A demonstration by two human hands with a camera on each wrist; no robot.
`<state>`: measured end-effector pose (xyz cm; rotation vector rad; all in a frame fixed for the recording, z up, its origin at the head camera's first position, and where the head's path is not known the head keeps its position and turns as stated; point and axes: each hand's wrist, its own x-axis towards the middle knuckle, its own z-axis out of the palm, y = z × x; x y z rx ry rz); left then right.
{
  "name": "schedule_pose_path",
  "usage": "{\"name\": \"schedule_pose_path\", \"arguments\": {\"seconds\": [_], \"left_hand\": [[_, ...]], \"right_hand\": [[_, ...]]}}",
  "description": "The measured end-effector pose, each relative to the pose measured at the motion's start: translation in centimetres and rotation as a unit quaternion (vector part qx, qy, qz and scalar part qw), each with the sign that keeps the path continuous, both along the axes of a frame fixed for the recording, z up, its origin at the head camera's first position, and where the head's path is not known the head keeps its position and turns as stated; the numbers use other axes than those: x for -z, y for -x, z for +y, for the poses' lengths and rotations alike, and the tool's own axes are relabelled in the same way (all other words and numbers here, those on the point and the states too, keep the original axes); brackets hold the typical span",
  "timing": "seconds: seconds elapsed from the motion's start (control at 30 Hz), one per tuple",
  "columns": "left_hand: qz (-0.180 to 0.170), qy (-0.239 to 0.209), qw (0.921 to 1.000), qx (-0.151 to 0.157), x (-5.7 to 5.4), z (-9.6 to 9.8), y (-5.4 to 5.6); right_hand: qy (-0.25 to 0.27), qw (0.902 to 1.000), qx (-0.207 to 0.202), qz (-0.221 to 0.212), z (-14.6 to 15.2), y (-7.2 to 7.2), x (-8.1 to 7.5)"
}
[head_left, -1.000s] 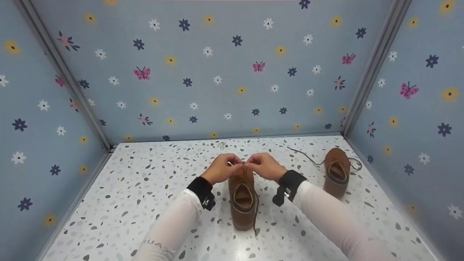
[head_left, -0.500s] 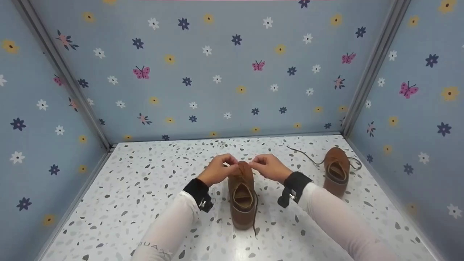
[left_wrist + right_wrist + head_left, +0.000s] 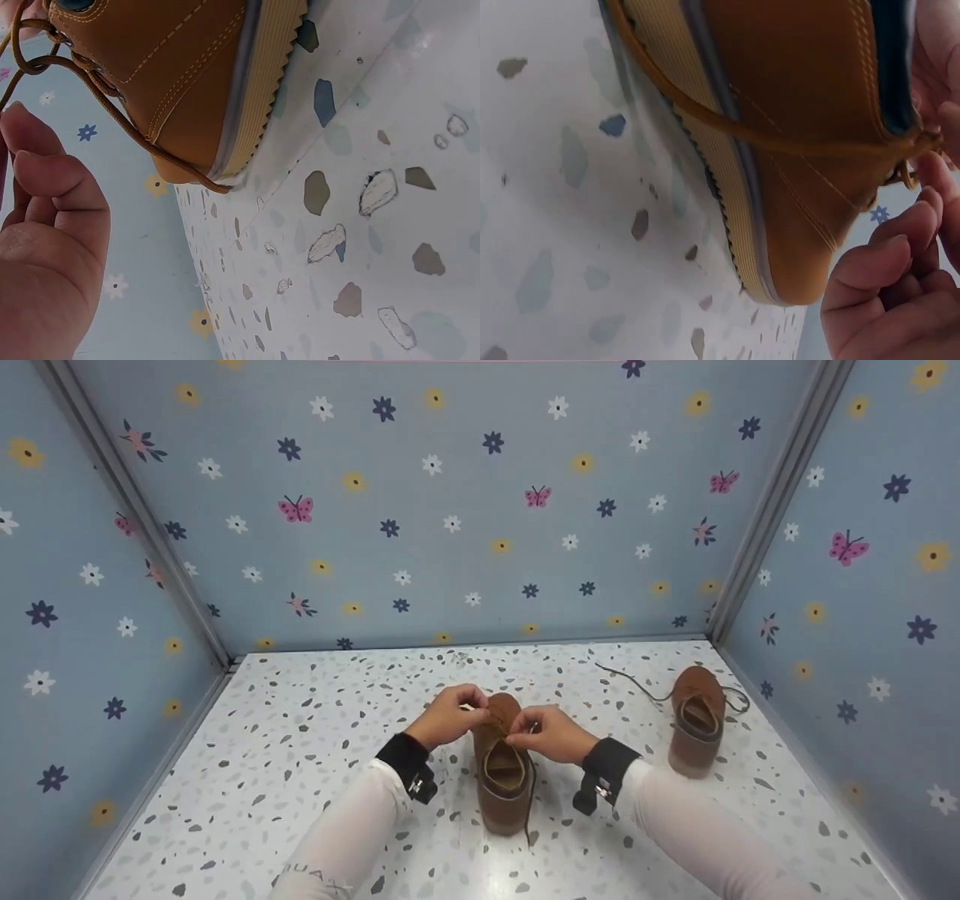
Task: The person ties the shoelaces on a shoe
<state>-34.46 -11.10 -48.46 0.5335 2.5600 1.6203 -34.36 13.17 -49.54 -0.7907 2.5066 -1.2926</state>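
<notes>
A brown lace-up shoe [image 3: 504,810] stands upright on the speckled surface, toe pointing away from me. My left hand [image 3: 448,716] is over its front left side, thumb and forefinger pinching a brown shoelace [image 3: 112,112]. In the left wrist view that lace crosses itself in a loop by the eyelets, and one end trails down past the toe. Close above the shoe's opening, my right hand [image 3: 551,733] pinches at the lace crossing, fingertips right at the knot. A further length of lace hangs down the shoe's right side in the right wrist view.
A second brown shoe [image 3: 694,750] stands to the right, its laces [image 3: 634,681] spread loosely to both sides. Blue flower-patterned panels [image 3: 480,510] rise at the back, left and right of the white speckled surface [image 3: 300,750].
Both hands first met over the toe, then parted slightly. Since then my right hand has come back towards me and inward, to the laces near the shoe's opening. The left has barely moved.
</notes>
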Motion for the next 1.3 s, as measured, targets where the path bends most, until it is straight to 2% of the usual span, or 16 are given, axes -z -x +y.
{"name": "schedule_pose_path", "arguments": {"seconds": [0.17,0.43,0.6,0.73,0.87,1.1,1.3], "left_hand": [[-0.006,-0.010,0.9999,-0.001,0.2,-0.1,-0.1],[-0.021,-0.005,0.9990,0.040,0.4,-0.6,-0.2],[-0.038,0.005,0.9977,0.056,0.4,-1.0,-0.1],[-0.058,-0.010,0.9962,0.064,0.4,-1.1,-0.1],[-0.060,-0.018,0.9962,0.061,0.4,-1.1,-0.3],[-0.044,0.011,0.9985,0.030,0.3,-0.7,-0.6],[-0.027,0.032,0.9984,0.037,0.2,-0.5,-1.0]], "right_hand": [[0.006,0.9999,0.006,-0.013,-0.3,-0.2,0.2],[0.009,0.9991,-0.006,-0.040,0.0,-0.3,-0.1],[0.010,0.9987,0.004,-0.051,0.2,-0.2,-0.4],[0.008,0.9983,0.011,-0.056,0.3,0.1,-0.5],[0.004,0.9987,0.009,-0.050,0.2,0.2,-0.5],[0.010,0.9984,0.018,-0.053,-0.1,0.4,-0.7],[-0.002,0.9988,0.021,-0.043,-0.3,0.6,-0.7]]}}
